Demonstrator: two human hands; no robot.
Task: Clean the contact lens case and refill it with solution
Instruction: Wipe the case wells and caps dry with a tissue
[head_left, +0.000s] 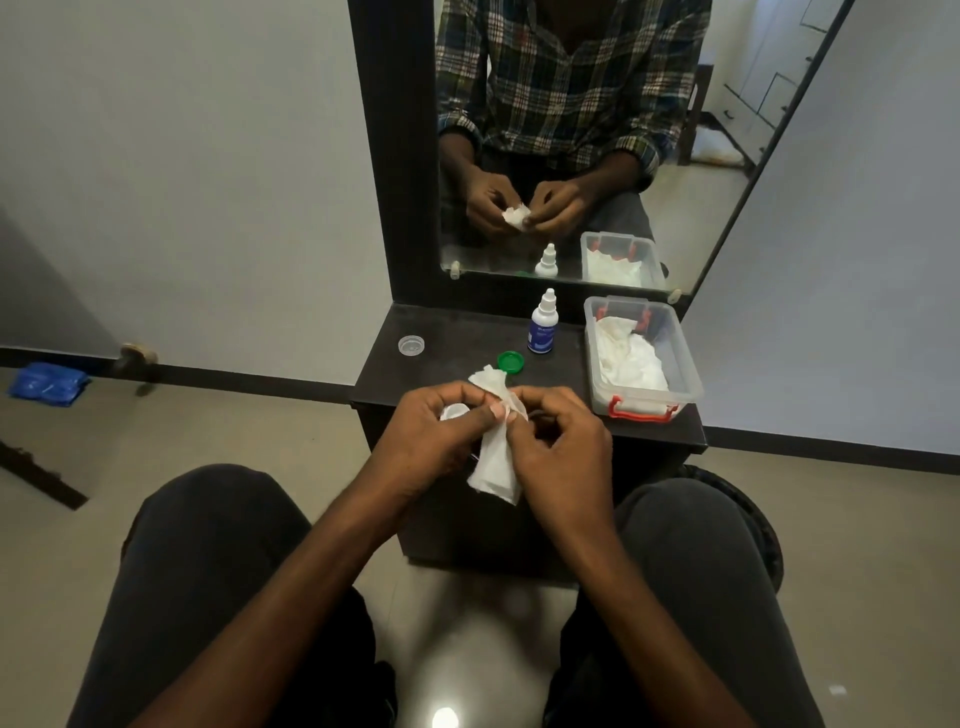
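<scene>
The person sits facing a mirror with both hands raised just above the near edge of the dark counter (467, 332). The left hand (431, 431) is curled around the contact lens case (453, 411), of which only a pale, translucent rounded bit shows between the fingers; the rest is hidden. The right hand (558, 441) pinches a white tissue (496, 457) with thumb and forefinger and pushes it against the case, so this looks like the wiping stage, one hand steadying while the other works the tissue into a well.

The caps lie off and apart, probably to leave the wells open for cleaning: a green cap (510, 362) just behind the hands and a clear cap (411, 345) further left. The solution bottle (542, 325) stands upright and capped near the green cap, within reach for the refill, which seems not yet begun. A clear plastic box (685, 379) with red latches holds crumpled tissues at the right of the counter.
</scene>
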